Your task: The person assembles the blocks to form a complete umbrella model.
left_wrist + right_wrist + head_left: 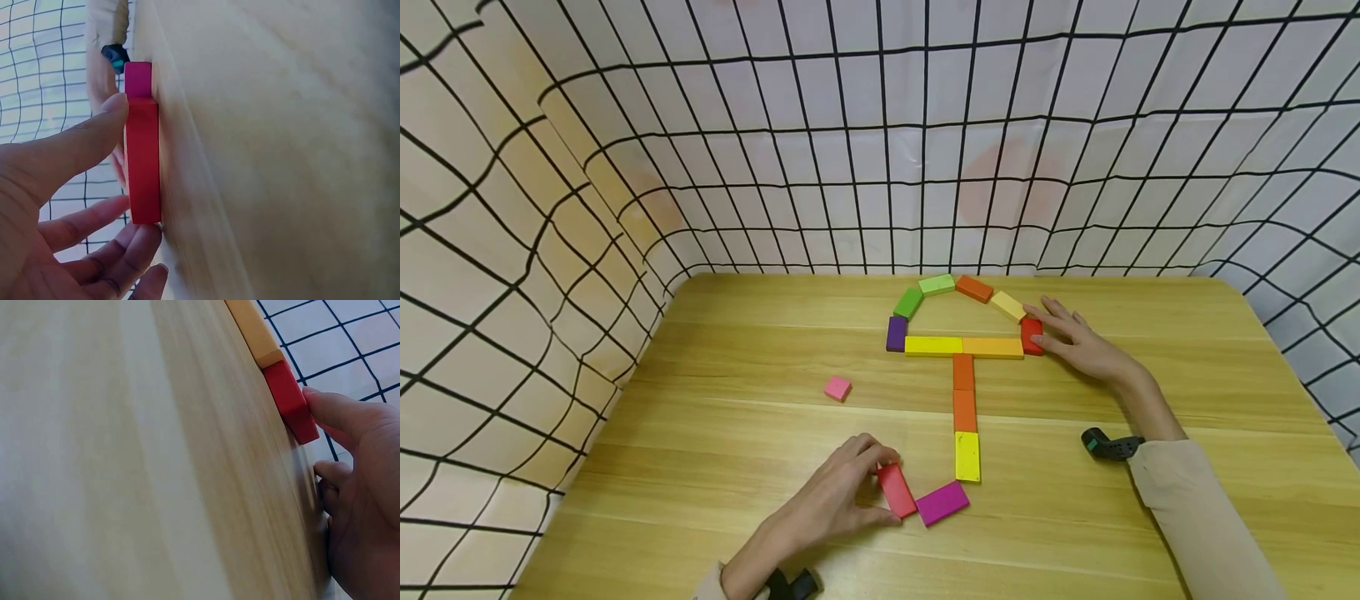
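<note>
A wide wooden table (745, 467) fills the scene, fenced on three sides by white sheets with a black grid (865, 150). On the table lies a figure made of flat coloured blocks. Across the top runs an arch: a purple block (897, 332), a dark green block (908, 302), a light green block (937, 284), an orange block (974, 288) and a pale yellow block (1007, 306). Under the arch sits a bar of a yellow block (933, 346) and an amber block (992, 347), end to end. From the bar a stem drops toward the viewer: two orange blocks (964, 390), then a yellow one (967, 456), with a magenta block (942, 502) angled off its near end.

Down at the near end, the left hand (838, 500) has a red block (897, 490) pinched, thumb on one long side and fingertips on the other; the block lies flat on the wood, one end just beside the magenta block. The left wrist view shows the thumb (94, 134) pressed on its edge.

Up at the bar's right end, the right hand (1075, 337) lies relaxed, fingers nearly straight, its fingertips touching a second red block (1032, 336) that butts the amber block. The right wrist view shows one fingertip (325, 406) against its side.

Smallest of all, a pink cube (837, 387) sits alone, left of the stem, well apart from both hands.
</note>
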### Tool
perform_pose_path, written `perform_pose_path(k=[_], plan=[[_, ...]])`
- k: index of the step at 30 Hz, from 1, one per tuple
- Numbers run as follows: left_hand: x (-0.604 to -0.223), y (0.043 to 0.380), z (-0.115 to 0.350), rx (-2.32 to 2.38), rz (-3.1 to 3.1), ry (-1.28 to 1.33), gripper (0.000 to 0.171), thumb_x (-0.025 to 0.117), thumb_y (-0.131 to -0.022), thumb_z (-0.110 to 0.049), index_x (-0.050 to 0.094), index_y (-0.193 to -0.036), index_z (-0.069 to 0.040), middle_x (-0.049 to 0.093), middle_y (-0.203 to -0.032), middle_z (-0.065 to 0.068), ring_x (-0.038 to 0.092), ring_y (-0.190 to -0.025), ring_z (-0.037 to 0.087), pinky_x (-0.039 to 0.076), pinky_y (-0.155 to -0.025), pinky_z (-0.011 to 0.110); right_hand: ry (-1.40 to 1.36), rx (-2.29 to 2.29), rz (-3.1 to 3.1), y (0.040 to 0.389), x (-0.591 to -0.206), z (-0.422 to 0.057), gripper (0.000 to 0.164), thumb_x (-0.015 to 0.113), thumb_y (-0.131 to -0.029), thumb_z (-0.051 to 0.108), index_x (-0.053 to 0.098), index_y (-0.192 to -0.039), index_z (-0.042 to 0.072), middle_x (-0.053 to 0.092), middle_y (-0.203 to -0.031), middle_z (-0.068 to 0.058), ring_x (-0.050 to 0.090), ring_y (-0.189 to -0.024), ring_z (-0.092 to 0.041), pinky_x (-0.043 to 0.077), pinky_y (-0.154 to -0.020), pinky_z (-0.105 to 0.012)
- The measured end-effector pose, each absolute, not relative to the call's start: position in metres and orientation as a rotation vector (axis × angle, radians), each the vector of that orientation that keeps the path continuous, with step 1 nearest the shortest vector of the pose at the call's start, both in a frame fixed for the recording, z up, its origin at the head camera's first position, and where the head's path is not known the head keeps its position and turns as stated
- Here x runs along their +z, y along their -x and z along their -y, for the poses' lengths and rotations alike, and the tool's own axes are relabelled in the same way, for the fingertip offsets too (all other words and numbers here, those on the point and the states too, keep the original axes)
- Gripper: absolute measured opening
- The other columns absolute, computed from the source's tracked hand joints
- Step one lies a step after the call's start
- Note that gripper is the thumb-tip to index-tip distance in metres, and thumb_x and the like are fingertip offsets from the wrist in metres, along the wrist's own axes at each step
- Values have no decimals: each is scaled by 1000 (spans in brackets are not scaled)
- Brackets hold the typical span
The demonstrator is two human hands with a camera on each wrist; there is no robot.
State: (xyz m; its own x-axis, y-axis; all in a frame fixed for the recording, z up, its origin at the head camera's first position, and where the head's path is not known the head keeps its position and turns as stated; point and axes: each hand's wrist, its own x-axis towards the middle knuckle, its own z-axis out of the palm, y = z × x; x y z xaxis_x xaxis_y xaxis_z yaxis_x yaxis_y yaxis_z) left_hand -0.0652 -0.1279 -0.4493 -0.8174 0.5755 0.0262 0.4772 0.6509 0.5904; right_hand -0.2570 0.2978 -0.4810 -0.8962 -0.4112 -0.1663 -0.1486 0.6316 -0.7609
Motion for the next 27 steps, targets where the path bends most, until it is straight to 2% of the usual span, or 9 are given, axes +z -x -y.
perform_pose_path(k=[4,7,12,18,27], plan=[[-446,74,132,989,-2720,-831,55,86,-86,-29,64,-130,-6,63,-116,3,61,-102,16,55,-91,29,459,-1162,-2515,254,-479,-298,64,52,-109,37,25,-166,27,-12,-175,-11,-26,-153,-53,-12,-109,-86],[-443,86,139,1065,-2837,-834,45,83,-89,-22,67,-126,-2,65,-114,8,63,-101,22,58,-89,33,462,-1176,-2505,253,-478,-298,64,52,-109,37,25,-166,26,-12,-175,-10,-26,-153,-52,-13,-110,-85],[-441,112,155,1123,-3059,-771,34,83,-86,-7,73,-118,0,67,-113,14,63,-103,29,57,-89,43,448,-1190,-2489,252,-478,-298,64,50,-109,39,24,-166,29,-13,-175,-8,-28,-153,-51,-14,-109,-86],[-445,135,172,1064,-3061,-618,38,84,-84,-2,73,-120,3,67,-118,18,62,-111,36,55,-96,52,461,-1179,-2514,255,-478,-296,63,52,-109,37,26,-166,26,-11,-175,-11,-25,-153,-53,-13,-110,-85],[-454,149,180,998,-3012,-656,39,83,-81,4,74,-119,2,67,-117,20,63,-105,35,58,-90,49,438,-1196,-2508,254,-480,-297,63,52,-109,36,28,-165,25,-10,-176,-9,-25,-153,-53,-12,-110,-86]])
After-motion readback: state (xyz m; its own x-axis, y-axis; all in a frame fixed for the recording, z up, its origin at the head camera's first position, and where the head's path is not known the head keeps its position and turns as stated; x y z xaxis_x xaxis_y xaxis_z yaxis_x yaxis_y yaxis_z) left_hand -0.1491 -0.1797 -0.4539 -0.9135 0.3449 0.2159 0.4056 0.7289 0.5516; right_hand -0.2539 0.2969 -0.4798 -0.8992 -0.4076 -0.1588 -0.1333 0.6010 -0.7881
